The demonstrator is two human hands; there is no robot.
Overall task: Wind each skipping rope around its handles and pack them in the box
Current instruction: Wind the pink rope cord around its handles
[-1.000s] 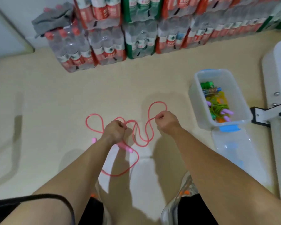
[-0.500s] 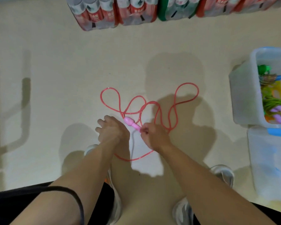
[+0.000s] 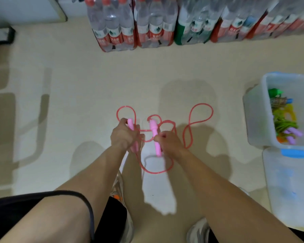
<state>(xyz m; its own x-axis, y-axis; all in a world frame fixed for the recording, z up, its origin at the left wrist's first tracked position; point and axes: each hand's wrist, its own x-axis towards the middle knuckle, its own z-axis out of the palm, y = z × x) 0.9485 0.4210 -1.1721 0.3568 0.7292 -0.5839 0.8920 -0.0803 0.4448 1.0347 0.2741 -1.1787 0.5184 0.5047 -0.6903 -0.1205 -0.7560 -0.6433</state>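
A pink skipping rope lies in loose loops on the beige floor in front of me. My left hand grips one pink handle, whose top sticks up above my fingers. My right hand grips the other pink handle, held upright next to the first. Rope strands hang between and below both hands. At the right stands the clear plastic box, which holds several wound ropes in green, yellow and purple.
The box's clear lid with a blue clip lies on the floor in front of the box. Shrink-wrapped packs of water bottles line the far wall. My shoes stand on the floor below my arms.
My right hand has taken hold of the second handle and both handles now stand upright side by side. The camera has tilted up, showing more of the bottle packs.
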